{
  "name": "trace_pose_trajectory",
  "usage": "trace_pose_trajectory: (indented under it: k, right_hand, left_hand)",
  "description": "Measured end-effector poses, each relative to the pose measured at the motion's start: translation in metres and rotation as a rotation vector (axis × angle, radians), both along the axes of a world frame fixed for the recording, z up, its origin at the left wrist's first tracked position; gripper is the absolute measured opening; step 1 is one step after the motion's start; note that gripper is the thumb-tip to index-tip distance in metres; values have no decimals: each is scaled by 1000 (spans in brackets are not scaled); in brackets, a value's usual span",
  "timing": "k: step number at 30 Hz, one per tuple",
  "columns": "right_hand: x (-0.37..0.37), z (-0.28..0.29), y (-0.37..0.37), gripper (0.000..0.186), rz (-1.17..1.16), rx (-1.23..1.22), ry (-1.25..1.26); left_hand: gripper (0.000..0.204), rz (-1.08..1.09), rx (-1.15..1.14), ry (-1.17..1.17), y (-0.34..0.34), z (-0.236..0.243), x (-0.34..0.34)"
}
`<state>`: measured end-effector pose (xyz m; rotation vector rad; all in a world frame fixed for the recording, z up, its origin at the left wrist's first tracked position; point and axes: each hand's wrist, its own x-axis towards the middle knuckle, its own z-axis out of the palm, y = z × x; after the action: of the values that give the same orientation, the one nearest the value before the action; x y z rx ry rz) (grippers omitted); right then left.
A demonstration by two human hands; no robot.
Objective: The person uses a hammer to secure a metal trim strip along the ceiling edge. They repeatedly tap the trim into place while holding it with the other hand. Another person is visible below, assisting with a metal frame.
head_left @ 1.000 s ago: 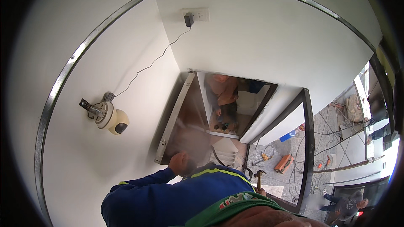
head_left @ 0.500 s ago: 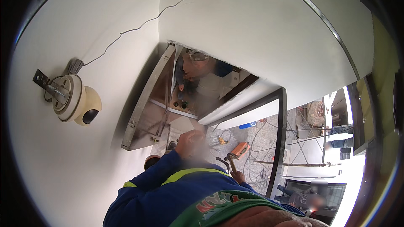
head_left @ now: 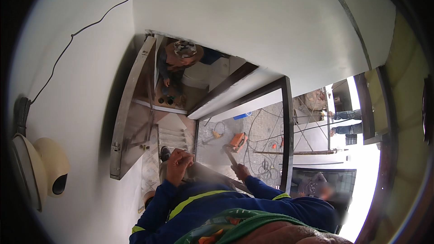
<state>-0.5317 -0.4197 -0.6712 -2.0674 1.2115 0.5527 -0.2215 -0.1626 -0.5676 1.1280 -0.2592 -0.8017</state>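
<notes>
Blue, yellow-trimmed sleeves (head_left: 156,205) frame the work in the head view: a person's right hand (head_left: 241,171) is wrapped around the handle of a blurred hammer (head_left: 231,157), well to the right of an open door (head_left: 131,113). Nearer, just right of the door's lower end, the left hand (head_left: 180,162) has curled fingers; whether they clasp anything cannot be told. Right of the door's upper part, dark round pots (head_left: 170,100) stand near a second person (head_left: 181,58), their contents too small to make out. An orange case (head_left: 238,142) rests farther right of the door.
</notes>
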Motion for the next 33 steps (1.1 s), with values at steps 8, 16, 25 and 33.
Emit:
trace_pose_trajectory:
  k: [8,16,25,33]
  right_hand:
    - [100,55,8,35,-428,143,-314]
    - [226,209,-85,38,-89,-436,-974]
    - [361,488,-209,36,236,-1238,-1225]
    - [427,532,-255,22,355,-1440,-1276]
  left_hand:
    - [8,455,-127,-948,-153,156,176]
    - [27,936,9,-1997,-295,408,329]
    - [25,734,360,-2400,-335,455,369]
    - [27,675,320,-2507,-328,453,383]
